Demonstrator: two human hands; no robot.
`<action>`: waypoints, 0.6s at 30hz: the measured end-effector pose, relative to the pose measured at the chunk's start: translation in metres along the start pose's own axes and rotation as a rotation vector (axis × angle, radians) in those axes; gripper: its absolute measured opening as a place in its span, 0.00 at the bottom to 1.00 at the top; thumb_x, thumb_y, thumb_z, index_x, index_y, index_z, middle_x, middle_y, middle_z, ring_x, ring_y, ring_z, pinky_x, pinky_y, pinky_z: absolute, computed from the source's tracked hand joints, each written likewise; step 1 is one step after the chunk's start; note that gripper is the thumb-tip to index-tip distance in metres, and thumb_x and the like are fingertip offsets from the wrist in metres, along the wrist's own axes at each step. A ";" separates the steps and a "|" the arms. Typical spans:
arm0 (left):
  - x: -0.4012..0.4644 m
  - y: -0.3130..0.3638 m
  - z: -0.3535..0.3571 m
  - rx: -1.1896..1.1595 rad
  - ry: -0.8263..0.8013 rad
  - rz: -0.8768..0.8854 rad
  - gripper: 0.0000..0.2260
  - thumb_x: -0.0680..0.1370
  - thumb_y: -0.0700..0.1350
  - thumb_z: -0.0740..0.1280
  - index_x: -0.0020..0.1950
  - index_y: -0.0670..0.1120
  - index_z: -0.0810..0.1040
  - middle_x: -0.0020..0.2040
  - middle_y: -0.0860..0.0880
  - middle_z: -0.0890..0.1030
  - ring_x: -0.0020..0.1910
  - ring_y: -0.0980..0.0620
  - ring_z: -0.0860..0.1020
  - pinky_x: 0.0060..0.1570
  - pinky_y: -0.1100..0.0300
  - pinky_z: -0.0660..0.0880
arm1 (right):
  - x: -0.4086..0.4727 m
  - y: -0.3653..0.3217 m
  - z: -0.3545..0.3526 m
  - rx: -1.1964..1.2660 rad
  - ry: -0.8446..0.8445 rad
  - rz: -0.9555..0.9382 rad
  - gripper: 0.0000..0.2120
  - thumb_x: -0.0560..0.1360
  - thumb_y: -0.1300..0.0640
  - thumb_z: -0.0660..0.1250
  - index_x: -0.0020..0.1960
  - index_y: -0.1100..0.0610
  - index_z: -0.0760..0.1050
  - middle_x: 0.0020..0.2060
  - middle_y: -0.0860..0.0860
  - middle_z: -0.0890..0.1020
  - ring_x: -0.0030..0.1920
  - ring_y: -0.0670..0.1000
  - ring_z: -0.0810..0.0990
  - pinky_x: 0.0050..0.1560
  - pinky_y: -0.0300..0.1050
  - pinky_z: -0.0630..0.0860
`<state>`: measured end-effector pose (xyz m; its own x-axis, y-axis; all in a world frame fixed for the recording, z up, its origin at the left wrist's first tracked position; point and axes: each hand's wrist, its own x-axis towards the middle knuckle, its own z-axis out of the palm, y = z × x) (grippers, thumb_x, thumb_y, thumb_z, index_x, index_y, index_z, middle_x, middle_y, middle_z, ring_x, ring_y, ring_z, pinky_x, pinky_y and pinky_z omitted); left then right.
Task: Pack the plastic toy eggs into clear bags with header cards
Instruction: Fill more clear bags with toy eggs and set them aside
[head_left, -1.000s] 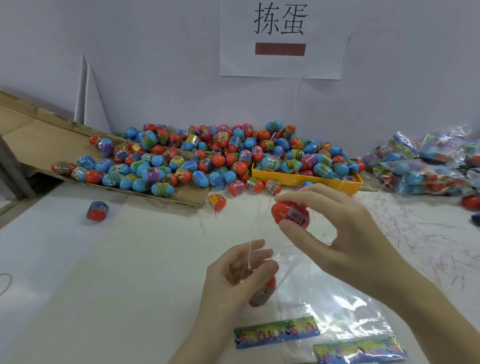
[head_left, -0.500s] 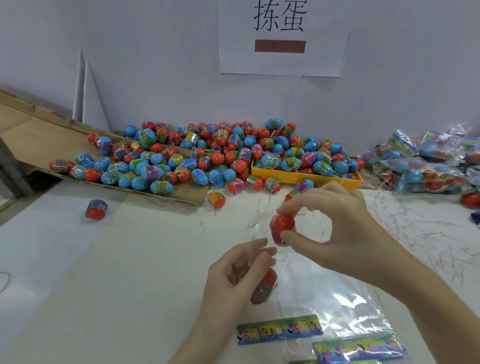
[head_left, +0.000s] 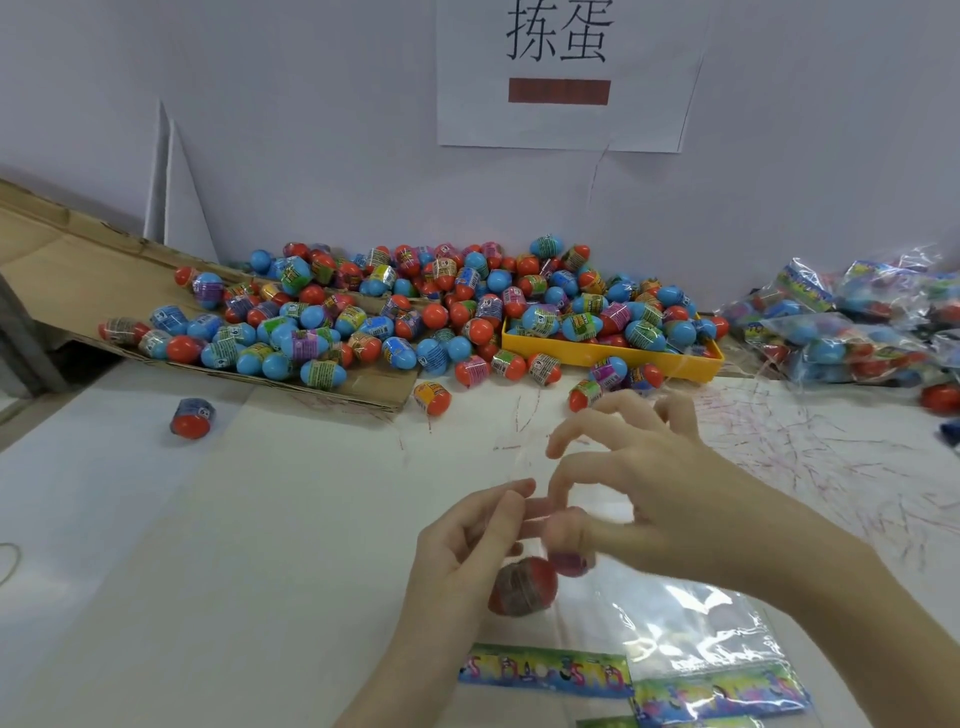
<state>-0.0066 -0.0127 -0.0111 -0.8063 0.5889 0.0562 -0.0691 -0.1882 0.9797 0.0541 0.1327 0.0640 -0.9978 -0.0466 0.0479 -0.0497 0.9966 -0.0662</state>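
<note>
Sign (head_left: 563, 73) reading "拣蛋" above heaped toy eggs (head_left: 415, 312), labels illegible.

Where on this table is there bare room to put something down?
Bare white table lies left of the left hand, below the lone egg. The egg pile and yellow tray crowd the back, filled bags the far right.
</note>
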 end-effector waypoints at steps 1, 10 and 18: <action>0.000 0.000 -0.001 -0.002 -0.001 -0.010 0.15 0.69 0.53 0.62 0.49 0.49 0.81 0.42 0.53 0.85 0.43 0.58 0.83 0.41 0.69 0.77 | -0.001 -0.001 0.003 -0.017 -0.027 -0.018 0.34 0.61 0.22 0.46 0.53 0.40 0.73 0.61 0.36 0.64 0.61 0.41 0.52 0.54 0.45 0.48; -0.003 -0.005 -0.009 0.171 -0.247 -0.105 0.31 0.58 0.44 0.79 0.57 0.62 0.74 0.52 0.57 0.81 0.50 0.60 0.80 0.42 0.68 0.76 | -0.002 0.007 0.019 0.073 -0.046 0.004 0.19 0.64 0.32 0.65 0.50 0.41 0.73 0.64 0.38 0.61 0.62 0.41 0.53 0.52 0.40 0.48; -0.004 -0.015 -0.007 0.419 -0.237 -0.033 0.34 0.63 0.41 0.74 0.57 0.70 0.64 0.42 0.55 0.80 0.44 0.61 0.79 0.44 0.70 0.74 | -0.012 0.013 0.024 0.125 0.021 0.008 0.21 0.64 0.30 0.60 0.48 0.42 0.76 0.63 0.36 0.62 0.62 0.38 0.52 0.55 0.37 0.50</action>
<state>-0.0064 -0.0173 -0.0275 -0.6486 0.7609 0.0181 0.1893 0.1382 0.9721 0.0640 0.1442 0.0388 -0.9971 -0.0360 0.0676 -0.0484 0.9805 -0.1902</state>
